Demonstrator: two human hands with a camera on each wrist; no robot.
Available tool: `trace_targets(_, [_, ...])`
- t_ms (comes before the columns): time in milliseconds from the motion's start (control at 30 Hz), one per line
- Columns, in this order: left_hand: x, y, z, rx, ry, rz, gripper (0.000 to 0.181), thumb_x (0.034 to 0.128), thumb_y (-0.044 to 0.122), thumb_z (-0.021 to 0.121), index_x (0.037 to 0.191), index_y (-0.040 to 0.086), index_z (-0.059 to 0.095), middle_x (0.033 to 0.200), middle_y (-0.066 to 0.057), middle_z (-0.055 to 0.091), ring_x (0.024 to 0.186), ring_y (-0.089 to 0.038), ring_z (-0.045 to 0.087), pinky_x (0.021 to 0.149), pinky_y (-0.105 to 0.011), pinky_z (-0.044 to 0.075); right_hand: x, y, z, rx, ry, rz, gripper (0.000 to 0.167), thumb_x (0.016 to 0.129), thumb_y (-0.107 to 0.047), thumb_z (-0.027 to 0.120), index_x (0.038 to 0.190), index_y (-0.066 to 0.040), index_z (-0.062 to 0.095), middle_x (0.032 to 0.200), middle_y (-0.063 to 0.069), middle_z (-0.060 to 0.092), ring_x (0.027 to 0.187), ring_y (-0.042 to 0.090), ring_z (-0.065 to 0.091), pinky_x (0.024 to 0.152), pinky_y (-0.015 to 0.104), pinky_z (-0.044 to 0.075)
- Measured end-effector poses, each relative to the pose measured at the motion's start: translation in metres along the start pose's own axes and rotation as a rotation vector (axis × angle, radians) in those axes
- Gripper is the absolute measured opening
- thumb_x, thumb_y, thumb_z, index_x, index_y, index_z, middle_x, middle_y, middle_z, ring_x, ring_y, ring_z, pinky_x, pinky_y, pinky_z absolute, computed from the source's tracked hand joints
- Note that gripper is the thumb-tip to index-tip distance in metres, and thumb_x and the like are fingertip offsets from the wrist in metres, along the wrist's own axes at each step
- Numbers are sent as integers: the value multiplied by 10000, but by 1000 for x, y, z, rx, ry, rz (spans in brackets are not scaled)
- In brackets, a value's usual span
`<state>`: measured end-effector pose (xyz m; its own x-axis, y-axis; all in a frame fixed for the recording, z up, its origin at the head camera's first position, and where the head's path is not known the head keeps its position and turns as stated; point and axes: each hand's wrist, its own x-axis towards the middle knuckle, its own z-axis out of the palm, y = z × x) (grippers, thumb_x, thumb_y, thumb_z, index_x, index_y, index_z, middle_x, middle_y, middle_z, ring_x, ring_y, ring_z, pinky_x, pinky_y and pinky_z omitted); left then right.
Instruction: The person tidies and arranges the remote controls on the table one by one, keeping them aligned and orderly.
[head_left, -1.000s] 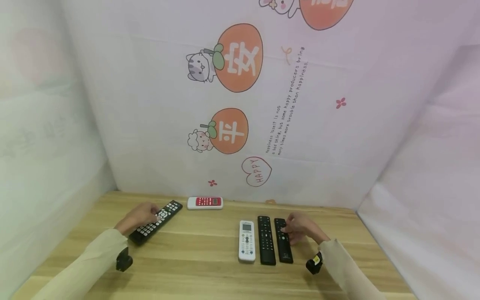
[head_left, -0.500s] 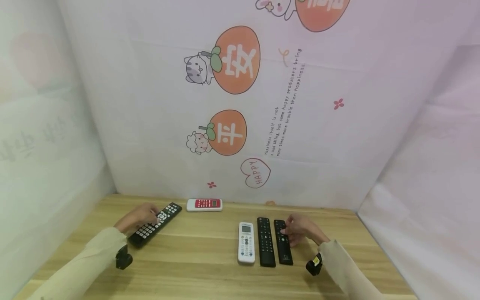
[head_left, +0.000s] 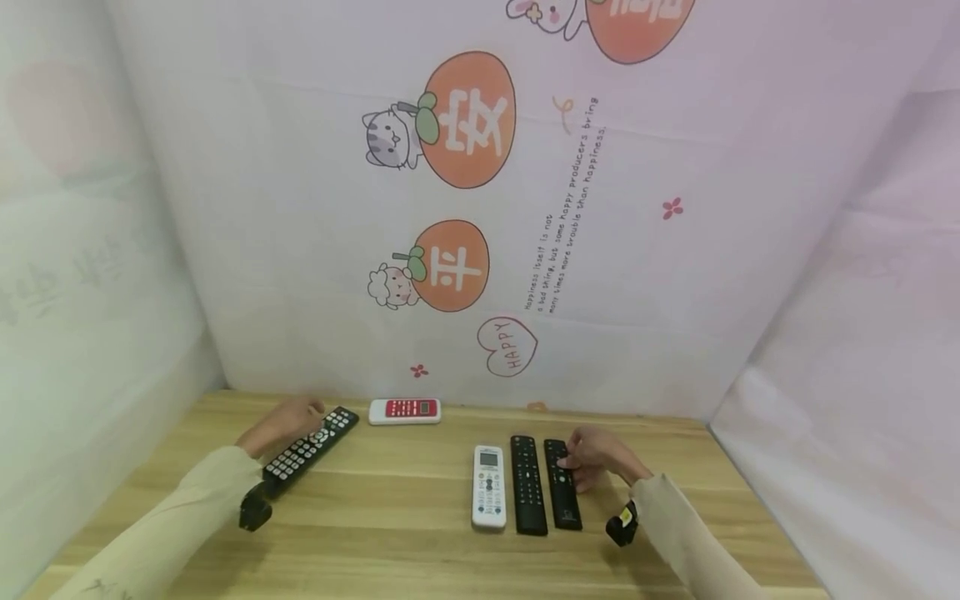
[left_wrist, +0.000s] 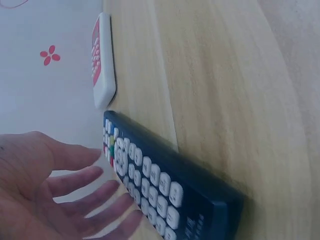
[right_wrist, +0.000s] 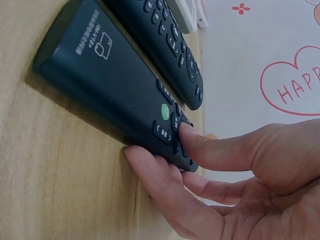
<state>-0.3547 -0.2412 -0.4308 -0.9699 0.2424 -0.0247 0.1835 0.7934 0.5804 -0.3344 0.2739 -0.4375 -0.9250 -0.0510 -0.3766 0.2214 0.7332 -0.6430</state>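
A black remote control with white buttons (head_left: 306,454) lies slanted on the left of the table. My left hand (head_left: 287,421) hovers beside its upper half, holding nothing; in the left wrist view the fingers (left_wrist: 95,200) are loosely spread next to the buttons. On the right, my right hand (head_left: 597,454) grips the upper part of a small black remote (head_left: 564,500). The right wrist view shows the thumb (right_wrist: 210,147) on its buttons and the other fingers along its side. This remote's lower end appears to rest on the table.
A longer black remote (head_left: 529,492) and a white remote with a screen (head_left: 489,492) lie parallel, left of the right hand. A white and red remote (head_left: 405,411) lies crosswise near the printed back wall (head_left: 330,250). White cloth sides flank the wooden table (head_left: 405,517).
My left hand has let go of the black remote with white buttons and lifted slightly off it. The right hand keeps its grip in place. The head view has shifted slightly.
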Motion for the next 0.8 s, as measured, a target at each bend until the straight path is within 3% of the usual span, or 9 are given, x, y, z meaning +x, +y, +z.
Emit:
trace_targets(233, [12,20,5,43,7,16,422,960,91,619,1290,-168,572,1247,-387,609,1147,-513,610,969,-603,548,2,2,0,-16,-13,5,160,978,-24,700,1007,29,553,849,162,629,715,270,721,692,388,661])
trace_targets(367, [26,30,13,98,11,61,403,939,72,635,1274,-150,598,1264,-366,618,1182,-512,601,1006,-614,525,1,1,0,-6,-15,2,167,975,-21,704,998,30,546,850,157,617,723,275,716,697,396,662])
trace_targets(567, [45,31,31,188,61,98,354,857,-1,588,1181,-132,644,1180,-311,680,1112,-455,647,981,-575,545,-2,0,0,-21,-14,-19,171,966,-15,714,955,28,548,817,137,609,694,260,704,684,399,661])
trace_targets(800, [64,39,46,215,95,123,342,920,62,640,1225,-92,649,1236,-281,676,1162,-457,638,1010,-579,533,0,-3,0,-27,-6,21,164,972,-34,712,1005,22,561,874,160,628,750,276,716,708,386,662])
